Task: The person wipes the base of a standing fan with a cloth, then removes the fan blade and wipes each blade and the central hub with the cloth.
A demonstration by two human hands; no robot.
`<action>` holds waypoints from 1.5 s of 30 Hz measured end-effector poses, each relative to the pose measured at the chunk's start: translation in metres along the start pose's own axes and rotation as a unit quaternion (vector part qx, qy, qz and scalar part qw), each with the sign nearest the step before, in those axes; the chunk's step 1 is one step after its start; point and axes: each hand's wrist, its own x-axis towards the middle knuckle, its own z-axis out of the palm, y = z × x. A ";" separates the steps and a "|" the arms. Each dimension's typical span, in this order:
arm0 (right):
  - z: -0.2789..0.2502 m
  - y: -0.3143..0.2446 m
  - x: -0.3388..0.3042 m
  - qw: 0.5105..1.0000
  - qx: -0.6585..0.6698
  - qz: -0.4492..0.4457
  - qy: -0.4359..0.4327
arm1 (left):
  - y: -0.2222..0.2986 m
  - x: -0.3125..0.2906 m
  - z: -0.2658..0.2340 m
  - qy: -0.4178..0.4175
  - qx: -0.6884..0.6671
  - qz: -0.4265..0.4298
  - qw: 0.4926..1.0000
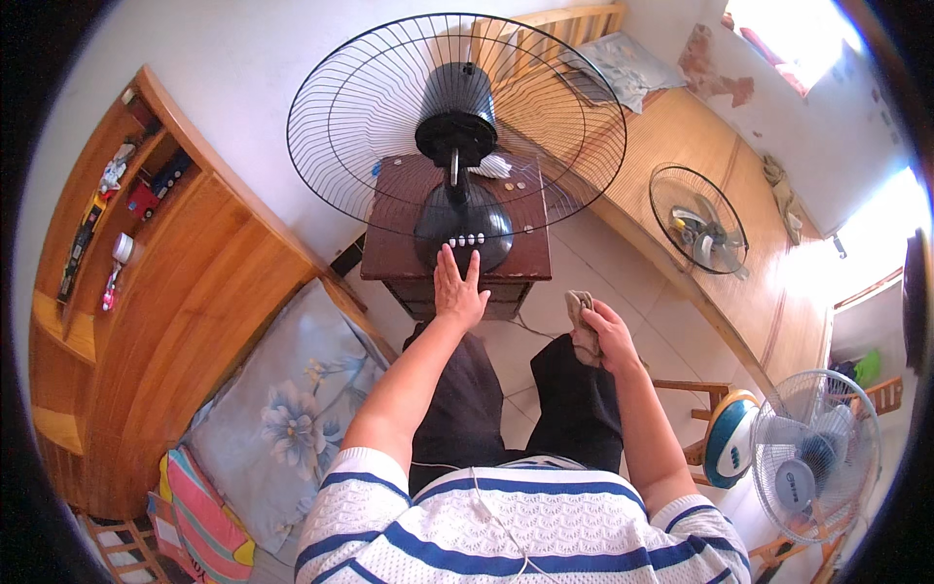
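Black fan (455, 107) is up front of me, standing on a dk brown cabinet (389, 238), wide wire guard (321, 146) spread around its motor housing. Row of wht buttons (467, 240) on the fan's base. My L hand (459, 290) is open, fingers spread, tips at the base's front edge just below the buttons; can't tell from here if they touch, & its palm side is hidden. My R hand (611, 336) grips a tan cloth (582, 326), folded up, part of it behind the fingers; it's over by the knee, well apart from the fan.

Cabinet's front is mostly in shadow, lower part partly behind the L arm. Small round bits (509, 185) on its top, too small to ID. Far R window (798, 39) is blown out, outlines lost; lower L corner stuff is cut off by the lens rim.

Cabinet top: brown, a bit glossy. Pale tile floor (584, 253) below. R side: bed (623, 195) w/ woven mat, a 2nd round guard (698, 219) & blades lying on it. L: wooden headboard (214, 302) w/ shelves, floral pillow (292, 414) against it. Lower R: another fan (815, 477), pale guard.
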 end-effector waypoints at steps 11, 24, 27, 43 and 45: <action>0.005 0.003 -0.001 1.000 0.019 0.021 0.000 | -0.001 0.001 0.001 -0.033 0.027 0.001 0.999; -0.025 0.020 0.008 0.990 0.117 0.053 -0.066 | 0.027 0.013 -0.009 -0.076 0.072 -0.055 0.993; -0.036 0.027 0.006 0.984 0.143 0.066 -0.076 | 0.037 0.015 -0.009 -0.080 0.073 -0.081 0.991; -0.068 0.057 0.012 0.941 0.278 0.128 -0.142 | 0.029 0.010 -0.020 -0.010 0.017 -0.068 0.997; -0.069 0.059 0.012 0.939 0.285 0.129 -0.141 | 0.021 -0.007 -0.019 0.015 0.010 -0.050 0.999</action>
